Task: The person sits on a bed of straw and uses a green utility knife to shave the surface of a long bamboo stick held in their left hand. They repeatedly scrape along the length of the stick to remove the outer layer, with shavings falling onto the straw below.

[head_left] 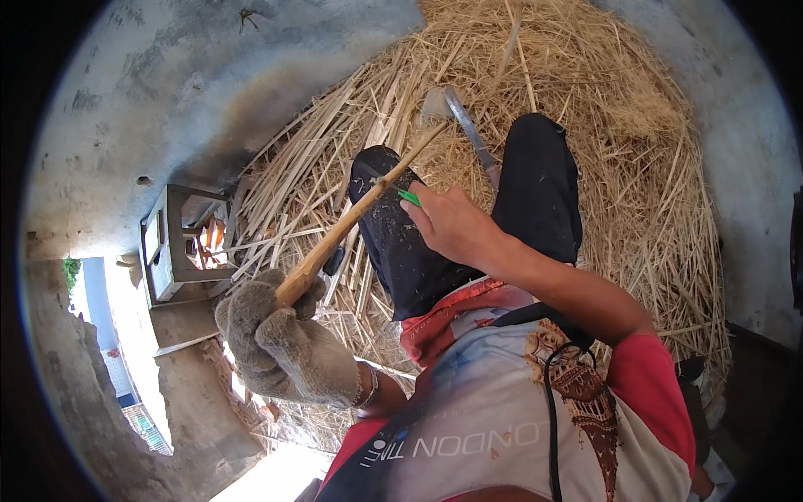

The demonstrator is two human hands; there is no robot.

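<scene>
A grey knitted work glove covers my left hand [284, 343], which is closed around the thick end of a pale wooden stick [351, 219]. The stick slants up and to the right, over the dark trouser knee, and narrows to a pointed far end. Close by the stick's middle, my bare right hand [456, 222] is closed on a small green tool [409, 197]. Only its green end shows between thumb and fingers, so its kind is unclear. A long knife [470, 127] with a metal blade lies between my knees, its lower end partly hidden.
Shavings and split strips [619, 142] heap ahead and to the right, with longer strips [322, 155] on the left. A grey block [436, 104] sits beside the knife blade. A worn wall [192, 92] curves round, with a wooden frame [180, 251] and a bright opening at left.
</scene>
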